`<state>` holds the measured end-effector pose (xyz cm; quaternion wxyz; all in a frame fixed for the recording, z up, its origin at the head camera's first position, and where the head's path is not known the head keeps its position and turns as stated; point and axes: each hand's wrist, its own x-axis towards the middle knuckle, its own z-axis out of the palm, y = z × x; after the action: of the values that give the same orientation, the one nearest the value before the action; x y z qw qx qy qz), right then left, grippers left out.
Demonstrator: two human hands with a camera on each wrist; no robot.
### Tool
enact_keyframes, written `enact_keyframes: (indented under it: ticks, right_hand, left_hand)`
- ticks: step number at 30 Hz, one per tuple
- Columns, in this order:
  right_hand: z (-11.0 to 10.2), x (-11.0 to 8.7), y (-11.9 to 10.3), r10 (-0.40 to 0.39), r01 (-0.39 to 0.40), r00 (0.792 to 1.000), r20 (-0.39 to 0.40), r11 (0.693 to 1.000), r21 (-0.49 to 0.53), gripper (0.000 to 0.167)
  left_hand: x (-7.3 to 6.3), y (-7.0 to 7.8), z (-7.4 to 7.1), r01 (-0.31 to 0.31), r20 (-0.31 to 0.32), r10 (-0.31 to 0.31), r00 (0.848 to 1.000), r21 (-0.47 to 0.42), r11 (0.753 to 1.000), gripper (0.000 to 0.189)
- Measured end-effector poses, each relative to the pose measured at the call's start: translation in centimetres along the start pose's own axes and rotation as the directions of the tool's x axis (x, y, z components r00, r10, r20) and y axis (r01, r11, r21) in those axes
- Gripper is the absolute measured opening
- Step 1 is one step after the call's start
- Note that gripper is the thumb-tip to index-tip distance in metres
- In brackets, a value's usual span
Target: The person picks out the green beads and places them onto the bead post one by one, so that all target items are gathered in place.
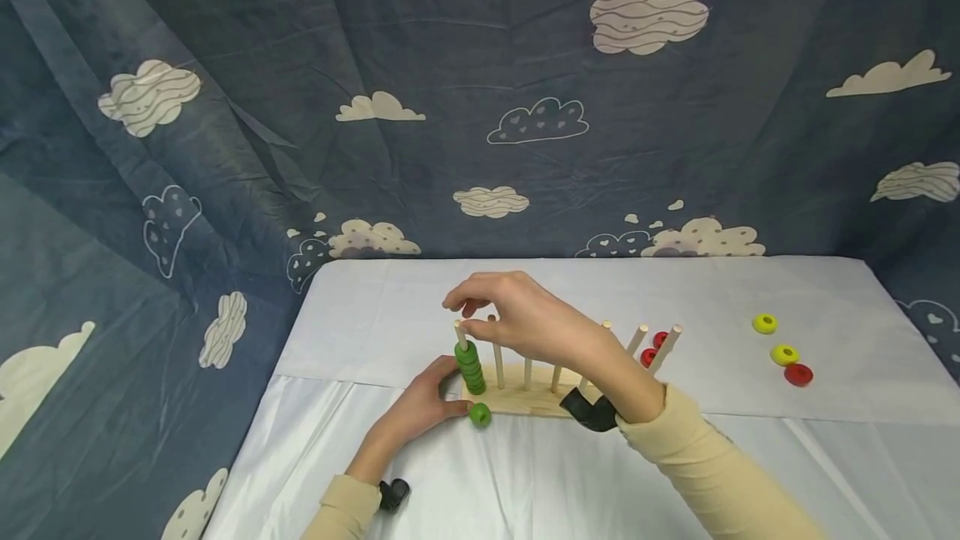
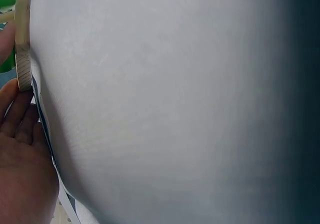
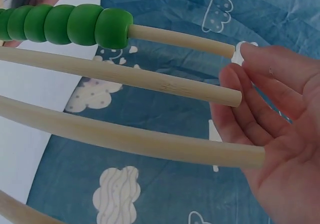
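Observation:
A wooden peg board (image 1: 517, 401) with several upright pegs stands on the white-covered table. On its leftmost peg (image 1: 461, 332) sits a stack of green beads (image 1: 470, 369), with the upper part of the peg bare. My left hand (image 1: 423, 402) holds the board's left end, thumb on the near side. Close to that thumb is a loose green bead (image 1: 480, 415). Above the stacked peg is my right hand (image 1: 525, 319), fingers loosely bent and holding nothing. In the right wrist view, the right thumb (image 3: 270, 66) is at the tip of the peg with green beads (image 3: 82, 24).
Red beads (image 1: 648, 357) lie behind the board's right end. Farther right are two yellow beads (image 1: 765, 323) and another red bead (image 1: 798, 374). A dark curtain with cloud prints (image 1: 450, 157) hangs behind the table.

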<state>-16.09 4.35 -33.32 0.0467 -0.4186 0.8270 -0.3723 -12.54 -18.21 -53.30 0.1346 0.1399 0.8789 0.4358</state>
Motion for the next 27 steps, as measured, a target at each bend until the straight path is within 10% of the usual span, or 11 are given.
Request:
enact_keyframes:
  ticks: [12, 27]
  right_hand:
    - [-0.3, -4.4, -1.0, -0.052, 0.060, 0.995, -0.090, 0.994, 0.088, 0.027]
    - [6.2, -10.7, 2.6, 0.059, -0.053, 0.998, -0.019, 0.970, 0.238, 0.034]
  left_hand:
    - [0.1, 0.3, 0.2, 0.006, 0.004, -0.006, 1.000, -0.008, 1.000, 0.066]
    - [-0.1, 0.2, 0.3, 0.023, -0.010, -0.023, 1.000, 0.013, 1.000, 0.067]
